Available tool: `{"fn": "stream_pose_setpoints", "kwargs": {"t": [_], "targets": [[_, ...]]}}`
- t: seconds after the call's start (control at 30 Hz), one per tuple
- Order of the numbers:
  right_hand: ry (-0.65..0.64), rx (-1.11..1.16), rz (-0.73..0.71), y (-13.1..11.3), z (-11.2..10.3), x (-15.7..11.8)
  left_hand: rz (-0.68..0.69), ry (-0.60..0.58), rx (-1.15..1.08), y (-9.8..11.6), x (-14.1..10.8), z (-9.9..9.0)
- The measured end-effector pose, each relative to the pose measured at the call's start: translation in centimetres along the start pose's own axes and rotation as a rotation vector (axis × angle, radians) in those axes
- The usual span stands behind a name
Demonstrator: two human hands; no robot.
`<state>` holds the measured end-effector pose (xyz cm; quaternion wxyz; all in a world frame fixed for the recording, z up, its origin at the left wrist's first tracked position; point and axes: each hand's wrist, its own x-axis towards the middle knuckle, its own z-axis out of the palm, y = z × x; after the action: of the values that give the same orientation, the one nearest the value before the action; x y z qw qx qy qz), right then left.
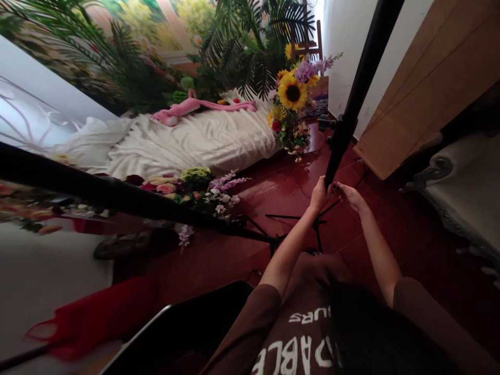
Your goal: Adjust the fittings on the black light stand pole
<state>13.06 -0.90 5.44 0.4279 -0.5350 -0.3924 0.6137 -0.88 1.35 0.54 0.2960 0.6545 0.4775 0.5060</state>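
Black pole (339, 146) within left fingers (322, 184)

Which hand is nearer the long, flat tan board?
Right: the right hand is left of the board, between it and the black tubular pole; the left hand wraps that pole, farther left.

Open red tiled floor (269, 190) is left between the white-draped bed (195, 135) and two black metal stands (346, 120).
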Motion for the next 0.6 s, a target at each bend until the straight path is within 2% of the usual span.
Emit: {"fn": "stream_pose_setpoints", "kwargs": {"t": [0.2, 0.6], "targets": [[-0.028, -0.136, -0.250, -0.04, -0.81, 0.10, -0.012, 0.002, -0.007, 0.16, 0.03, 0.00], [0.243, -0.431, -0.604, 0.05, -0.43, -0.40, -0.054, -0.020, -0.046, 0.64, -0.11, -0.30]]}}
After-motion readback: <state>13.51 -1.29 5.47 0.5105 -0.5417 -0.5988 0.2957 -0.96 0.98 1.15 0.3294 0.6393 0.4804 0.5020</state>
